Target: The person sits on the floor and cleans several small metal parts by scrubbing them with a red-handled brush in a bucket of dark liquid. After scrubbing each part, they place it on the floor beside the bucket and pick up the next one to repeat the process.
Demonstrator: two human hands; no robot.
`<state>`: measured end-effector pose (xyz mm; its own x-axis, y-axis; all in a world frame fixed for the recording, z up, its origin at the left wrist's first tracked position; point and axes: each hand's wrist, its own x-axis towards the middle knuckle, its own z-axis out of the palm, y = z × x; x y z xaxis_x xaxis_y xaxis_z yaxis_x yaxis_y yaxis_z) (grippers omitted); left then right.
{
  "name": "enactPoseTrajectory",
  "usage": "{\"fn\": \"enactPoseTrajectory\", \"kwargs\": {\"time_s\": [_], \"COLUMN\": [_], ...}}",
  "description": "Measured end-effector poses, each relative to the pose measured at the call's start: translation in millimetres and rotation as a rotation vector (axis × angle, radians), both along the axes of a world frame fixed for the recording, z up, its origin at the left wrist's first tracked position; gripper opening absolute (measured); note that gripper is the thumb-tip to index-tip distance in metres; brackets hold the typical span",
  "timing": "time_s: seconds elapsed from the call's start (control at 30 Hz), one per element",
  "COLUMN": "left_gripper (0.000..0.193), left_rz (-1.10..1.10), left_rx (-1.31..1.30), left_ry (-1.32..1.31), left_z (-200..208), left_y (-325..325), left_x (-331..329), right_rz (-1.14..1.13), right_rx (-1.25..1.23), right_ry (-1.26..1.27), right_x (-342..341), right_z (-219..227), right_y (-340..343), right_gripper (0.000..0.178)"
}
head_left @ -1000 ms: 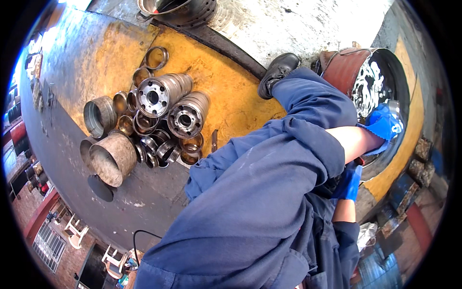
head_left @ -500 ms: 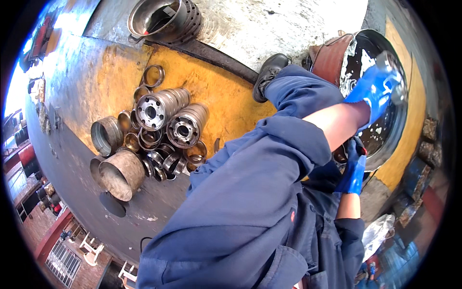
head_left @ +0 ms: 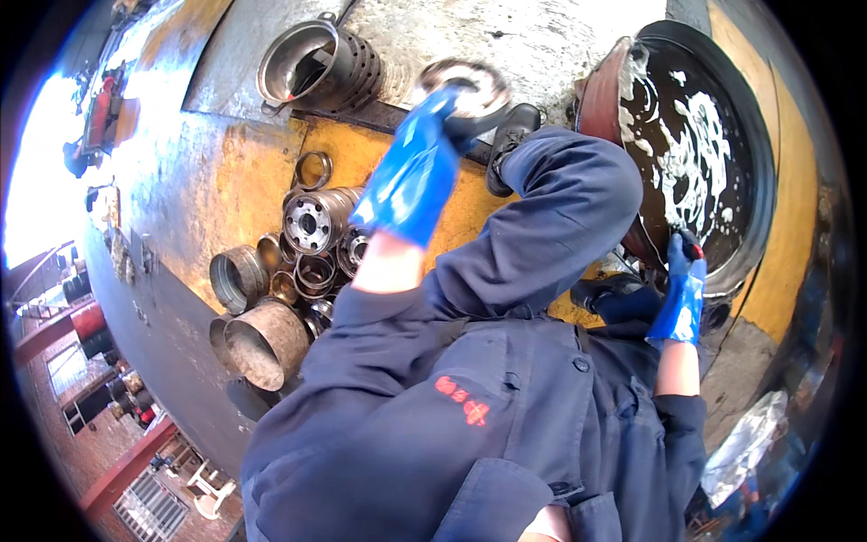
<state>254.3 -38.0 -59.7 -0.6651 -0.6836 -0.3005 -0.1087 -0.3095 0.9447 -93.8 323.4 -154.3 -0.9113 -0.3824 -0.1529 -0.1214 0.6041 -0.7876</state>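
My left hand (head_left: 411, 181), in a long blue rubber glove, grips a blurred round metal part (head_left: 483, 101) with a hole in its middle, held above the floor near my boot. My right hand (head_left: 679, 303), gloved alike, is closed at the near rim of a red-sided drum tub (head_left: 603, 95). Out of its fingers shows a small black and red tool (head_left: 692, 245); its exact kind is unclear. Dark liquid with white foam (head_left: 695, 163) fills the tub. Left of my left arm, cylindrical metal parts with bolt-holed ends (head_left: 308, 225) lie among several metal rings (head_left: 313, 169).
A perforated metal pot (head_left: 307, 68) stands at the far left with something dark inside. Wide short metal sleeves (head_left: 266, 339) lie beside the rings on the yellow and grey floor. My black boot (head_left: 515, 135) is near the tub. Clear plastic sheeting (head_left: 745, 447) lies at lower right.
My left hand has swung left from over the tub, carrying the metal part past my knee. My right hand stays by the rim. The view has shifted somewhat.
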Motion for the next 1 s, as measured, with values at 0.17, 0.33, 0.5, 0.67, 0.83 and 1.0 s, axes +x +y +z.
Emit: {"fn": "enactPoseTrajectory", "kwargs": {"time_s": [0.17,0.33,0.5,0.67,0.83,1.0], "left_gripper": [0.011,0.011,0.011,0.011,0.012,0.012], "left_rz": [0.112,0.232,0.266,0.239,0.223,0.183], "left_rx": [0.014,0.051,0.065,0.053,0.042,0.04], "left_ry": [-0.293,-0.516,-0.603,-0.639,-0.674,-0.682], "left_z": [16.3,25.8,15.0,2.5,-4.9,-9.9], "left_y": [8.9,51.3,78.9,94.0,102.1,99.0], "left_x": [150.9,261.1,305.3,306.7,301.8,297.5], "right_rz": [0.036,0.009,0.083,0.08,0.115,0.143], "right_rx": [0.066,0.249,0.173,0.242,0.355,0.301], "right_ry": [0.007,0.004,-0.004,0.056,0.099,0.076], "right_x": [3.6,7.2,-24.8,-22.1,-3.9,-18.7], "right_z": [1.8,17.1,-18.3,-10.3,10.3,-7.9], "right_y": [-8.1,-18.5,1.4,1.3,-21.5,-3.2], "right_gripper": [0.029,0.03,0.03,0.029,0.032,0.033]}}
